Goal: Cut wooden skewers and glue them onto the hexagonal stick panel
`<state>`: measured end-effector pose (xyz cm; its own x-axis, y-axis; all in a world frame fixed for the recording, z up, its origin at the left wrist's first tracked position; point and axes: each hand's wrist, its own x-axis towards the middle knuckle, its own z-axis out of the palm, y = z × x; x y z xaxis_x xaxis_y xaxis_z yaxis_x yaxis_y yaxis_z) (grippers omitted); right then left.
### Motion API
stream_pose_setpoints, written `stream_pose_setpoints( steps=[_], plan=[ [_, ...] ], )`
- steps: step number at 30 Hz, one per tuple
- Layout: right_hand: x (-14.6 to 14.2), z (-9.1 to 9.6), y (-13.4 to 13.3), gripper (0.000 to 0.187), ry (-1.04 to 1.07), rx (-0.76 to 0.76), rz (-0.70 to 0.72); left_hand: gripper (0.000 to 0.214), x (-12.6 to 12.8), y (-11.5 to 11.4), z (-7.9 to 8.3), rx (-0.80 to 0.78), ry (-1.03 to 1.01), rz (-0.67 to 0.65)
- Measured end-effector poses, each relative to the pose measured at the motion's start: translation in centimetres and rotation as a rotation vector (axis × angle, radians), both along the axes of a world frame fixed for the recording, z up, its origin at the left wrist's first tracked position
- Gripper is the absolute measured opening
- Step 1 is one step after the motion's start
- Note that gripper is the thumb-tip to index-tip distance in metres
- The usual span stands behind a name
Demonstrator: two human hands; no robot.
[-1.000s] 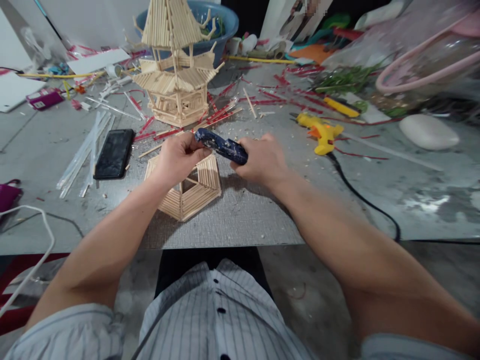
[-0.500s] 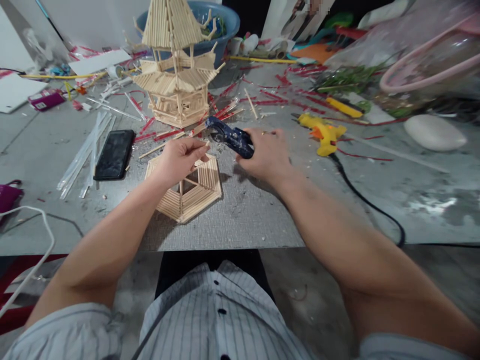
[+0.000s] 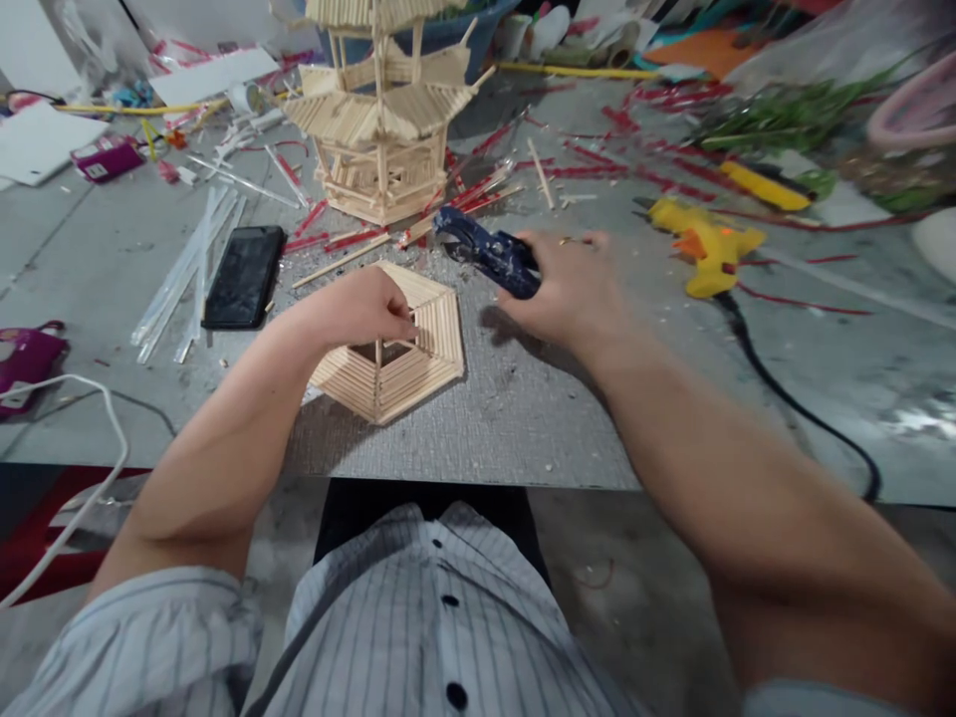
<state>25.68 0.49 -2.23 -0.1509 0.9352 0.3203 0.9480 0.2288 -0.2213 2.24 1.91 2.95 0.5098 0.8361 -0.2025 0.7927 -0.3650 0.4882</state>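
Six-sided ribbed wooden frame (image 3: pixel 425 373) under pinched left hand (image 3: pixel 367 307); right hand (image 3: pixel 572 289) clamped round scuffed blue tool (image 3: pixel 489 255).

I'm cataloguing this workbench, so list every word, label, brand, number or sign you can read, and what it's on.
No text is readable in this view.
Purple box, back left: pale marks, too small and blurred to read.
Purple object, left edge: pale patch, too blurred to tell whether it's lettering.
Dark-blue tool in the right hand: pale flecks, no legible lettering.
Phone: dark screen, nothing legible.
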Motion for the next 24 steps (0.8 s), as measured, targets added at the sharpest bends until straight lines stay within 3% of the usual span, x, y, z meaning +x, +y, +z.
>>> stream_pose_setpoints(
  steps=[7, 19, 24],
  plan=[
    [0.0, -0.2, -0.2, 0.052, 0.023, 0.046, 0.015, 0.018, 0.7, -0.6, 1.2, -0.121, 0.294, -0.151],
    [0.2, -0.2, -0.1, 0.058, 0.017, -0.027, 0.025, 0.02, 0.8, -0.8, 1.5, -0.119, 0.33, -0.188],
    [0.2, -0.5, -0.1, 0.057, 0.034, 0.038, 0.039, 0.019, 0.6, -0.6, 1.3, -0.153, 0.321, -0.2]
  ],
)
